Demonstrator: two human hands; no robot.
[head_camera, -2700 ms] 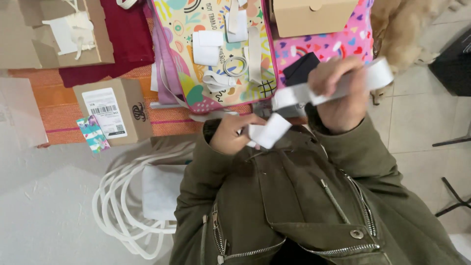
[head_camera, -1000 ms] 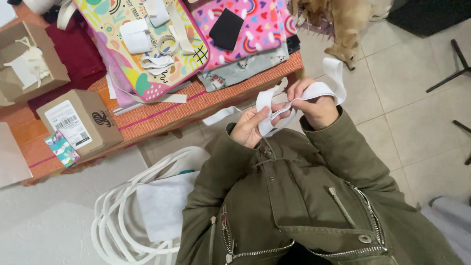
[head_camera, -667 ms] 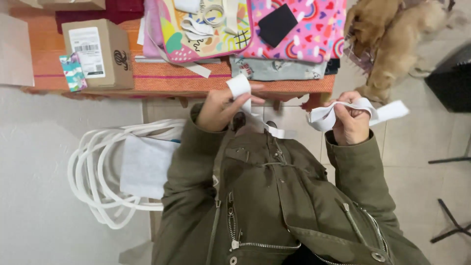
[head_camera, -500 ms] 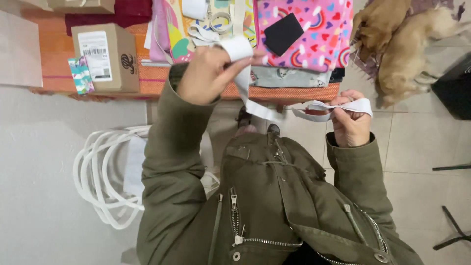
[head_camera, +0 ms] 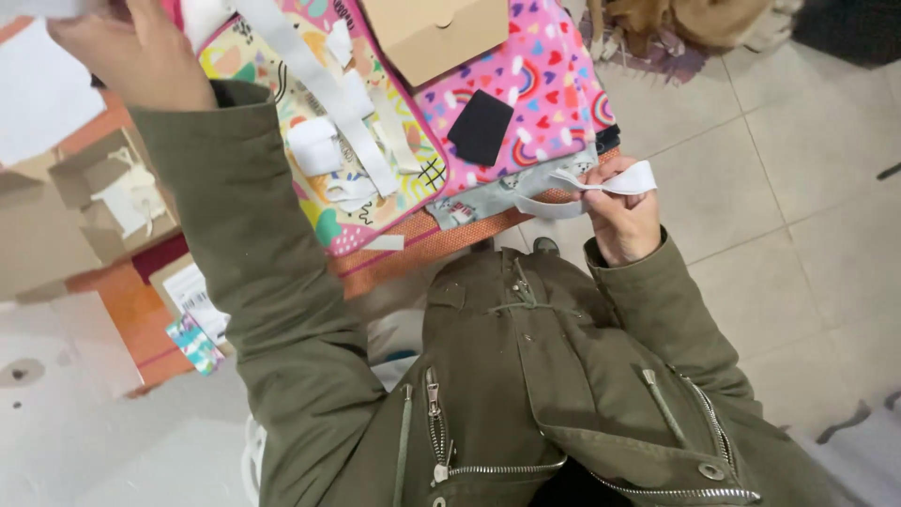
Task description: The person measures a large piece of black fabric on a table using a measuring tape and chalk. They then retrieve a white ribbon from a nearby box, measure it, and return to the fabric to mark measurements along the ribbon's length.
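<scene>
Left hand (head_camera: 131, 52) fingertips beyond frame edge

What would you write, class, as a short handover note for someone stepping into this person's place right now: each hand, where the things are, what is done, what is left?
Left hand: raised to the top left, over the table, gripping one end of the white strap.
Right hand: at the table's near edge, pinching the strap's other end.
Things: the strap runs stretched across the colourful patterned fabric; a pink rainbow-print fabric with a black patch lies beside it, and a cardboard box sits above.
Done: the strap is pulled out to length.
Left: it is not laid down or fixed to anything yet.
</scene>
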